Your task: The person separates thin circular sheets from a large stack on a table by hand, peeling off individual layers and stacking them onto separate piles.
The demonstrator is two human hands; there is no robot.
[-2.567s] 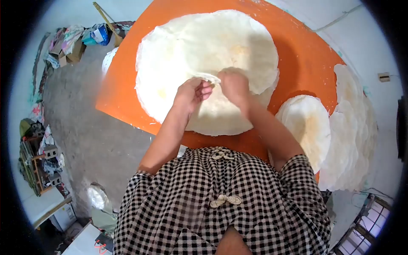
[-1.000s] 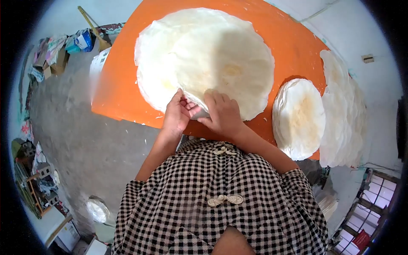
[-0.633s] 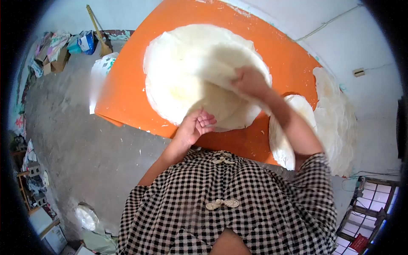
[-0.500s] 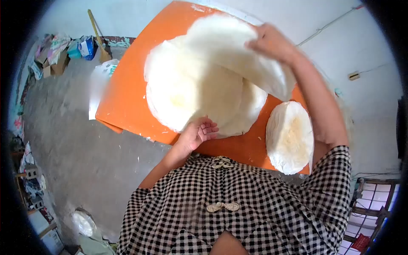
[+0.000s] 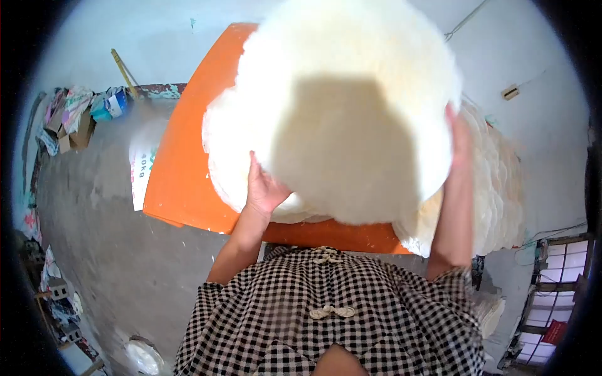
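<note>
A large, thin, round white flatbread (image 5: 351, 50), faintly yellow in places, is raised in front of me, with a dark shadow across its middle. My left hand (image 5: 266, 191) grips its lower left edge, thumb up and the other fingers partly hidden behind the sheet. At the right edge my right hand (image 5: 459, 135) is closed on the rim, blurred by motion. Under and behind it lies a stack of similar flatbreads (image 5: 221, 135) on an orange table (image 5: 179, 169). The lifted sheet hides most of that stack.
Another flatbread pile (image 5: 421, 229) sits by the table's front right, partly covered. More layered sheets (image 5: 498, 188) stand beyond my right arm. A white sack (image 5: 141, 169) is at the table's left edge. A broom (image 5: 124, 72), cardboard box (image 5: 78, 135) and bags lie by the wall.
The flatbread that my right hand held folded over the stack is now spread out and raised closer to me. My left hand, earlier half-open by the stack, has closed on its edge.
</note>
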